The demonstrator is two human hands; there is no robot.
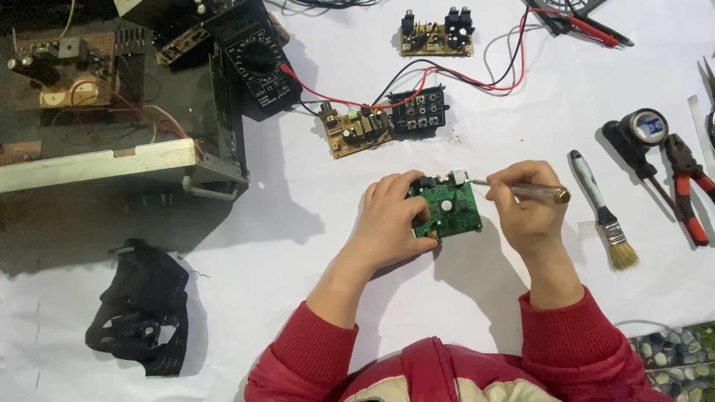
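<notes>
A small green printed circuit board (449,208) with a white round part at its middle lies on the white sheet-covered table (313,246), just in front of the person and between both hands. The left hand (387,223) is curled over the board's left edge, fingers on its upper left corner and thumb at its lower left corner, so the board is pinned in that grip. The right hand (525,212) is closed around a slim metal-shafted tool with a brass-coloured end (521,190), held like a pen — its tip points left and meets the board's upper right corner, by a small white connector there. Both arms wear red sleeves (316,346). Just right of the right hand lies a small paintbrush with a grey-white handle and pale bristles (605,216), and further right a roll of black tape (646,125) and red-handled pliers (689,190). Above the board, well apart from it, sit a tan circuit board with black jacks (372,126) and another tan board (436,35), joined by red and black wires (462,78) to a black multimeter (257,59). At far left stands an opened metal chassis (104,112) — below it lies a black plastic piece (141,305).
</notes>
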